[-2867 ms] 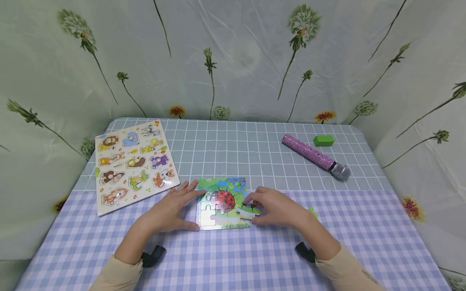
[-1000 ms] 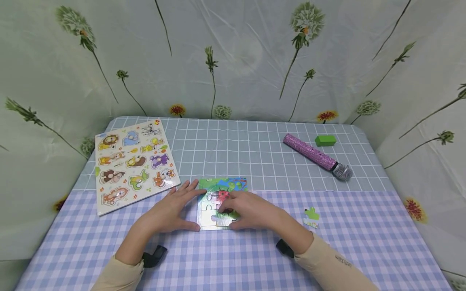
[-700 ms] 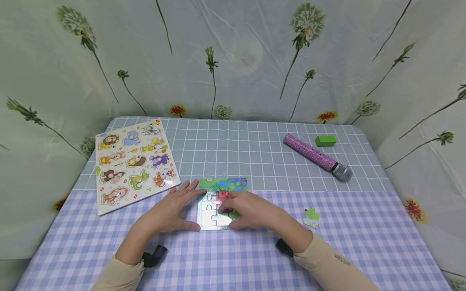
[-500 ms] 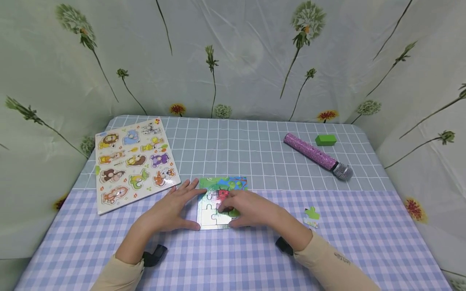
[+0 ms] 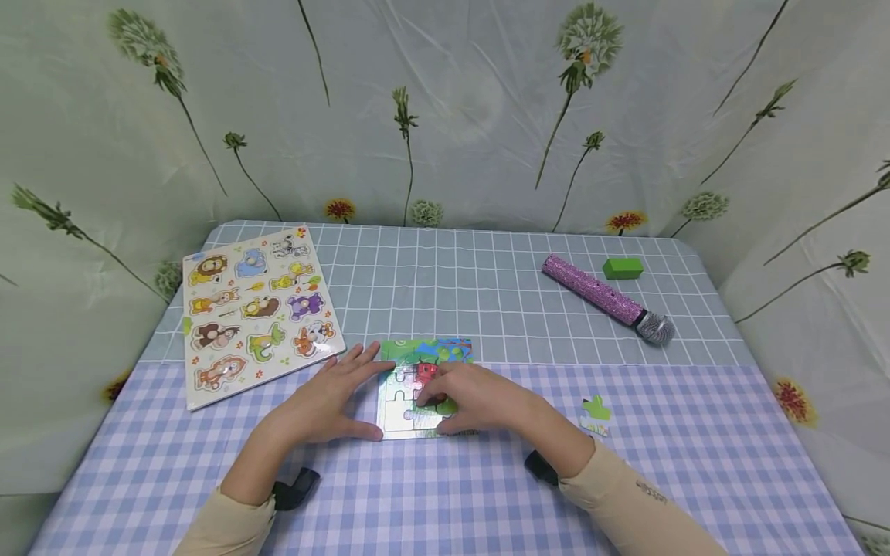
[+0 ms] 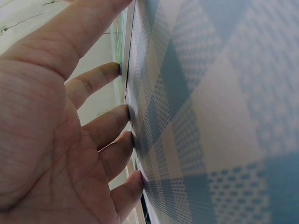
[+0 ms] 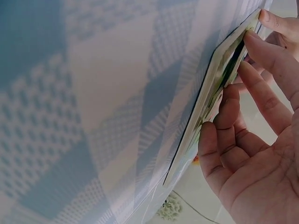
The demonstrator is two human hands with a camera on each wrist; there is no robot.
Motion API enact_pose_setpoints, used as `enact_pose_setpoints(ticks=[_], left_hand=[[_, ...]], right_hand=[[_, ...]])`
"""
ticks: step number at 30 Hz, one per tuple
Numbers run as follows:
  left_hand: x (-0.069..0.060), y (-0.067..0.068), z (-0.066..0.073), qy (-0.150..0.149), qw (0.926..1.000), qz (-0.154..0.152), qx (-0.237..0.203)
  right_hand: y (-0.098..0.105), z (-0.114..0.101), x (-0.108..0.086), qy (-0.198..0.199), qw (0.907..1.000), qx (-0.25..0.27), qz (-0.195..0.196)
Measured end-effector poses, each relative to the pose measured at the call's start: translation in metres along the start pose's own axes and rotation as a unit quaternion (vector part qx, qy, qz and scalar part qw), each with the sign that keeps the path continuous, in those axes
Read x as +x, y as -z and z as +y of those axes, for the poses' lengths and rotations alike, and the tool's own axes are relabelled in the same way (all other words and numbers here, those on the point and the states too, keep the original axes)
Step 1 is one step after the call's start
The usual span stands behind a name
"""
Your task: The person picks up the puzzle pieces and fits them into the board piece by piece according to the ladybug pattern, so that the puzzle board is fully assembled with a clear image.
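Note:
In the head view, a jigsaw puzzle board (image 5: pixel 417 349) with a ladybug picture lies on the checked cloth. My left hand (image 5: pixel 323 405) has its fingers spread, with thumb and index finger touching the board's left edge. Bent over the board's right half, my right hand (image 5: pixel 487 398) holds a puzzle piece (image 5: pixel 426 419) between fingertips and thumb, low in the middle of the board. The piece looks flat there, partly hidden by the fingers. Seen from the right wrist, the fingertips (image 7: pixel 250 35) touch the board's face. A loose green-and-white puzzle piece (image 5: pixel 595 415) lies to the right.
A peg puzzle board (image 5: pixel 260 378) with animals lies at the left. Toward the back right are a pink glittery microphone (image 5: pixel 591 292) and a green block (image 5: pixel 623 268). A dandelion-print curtain (image 5: pixel 473 116) stands behind and beside the table.
The right hand moved left with the puzzle piece, from the board's right edge to its lower middle, and lowered it flat. The left hand has stayed in place.

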State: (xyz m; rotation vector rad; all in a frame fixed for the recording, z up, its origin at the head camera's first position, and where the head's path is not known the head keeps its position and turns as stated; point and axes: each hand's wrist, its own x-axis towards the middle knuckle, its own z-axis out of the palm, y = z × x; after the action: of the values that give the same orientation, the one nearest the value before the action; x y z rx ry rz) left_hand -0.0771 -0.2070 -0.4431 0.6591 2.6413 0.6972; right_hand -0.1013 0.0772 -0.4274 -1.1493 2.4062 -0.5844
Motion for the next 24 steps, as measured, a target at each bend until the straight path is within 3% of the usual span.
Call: enact_pose_setpoints(ticks=[24], left_hand=[[0.0011, 0.0000, 0.0017, -0.013, 0.9998, 0.014, 0.003]], right_hand=[[0.0005, 0.0019, 0.0005, 0.001, 0.9999, 0.015, 0.001]])
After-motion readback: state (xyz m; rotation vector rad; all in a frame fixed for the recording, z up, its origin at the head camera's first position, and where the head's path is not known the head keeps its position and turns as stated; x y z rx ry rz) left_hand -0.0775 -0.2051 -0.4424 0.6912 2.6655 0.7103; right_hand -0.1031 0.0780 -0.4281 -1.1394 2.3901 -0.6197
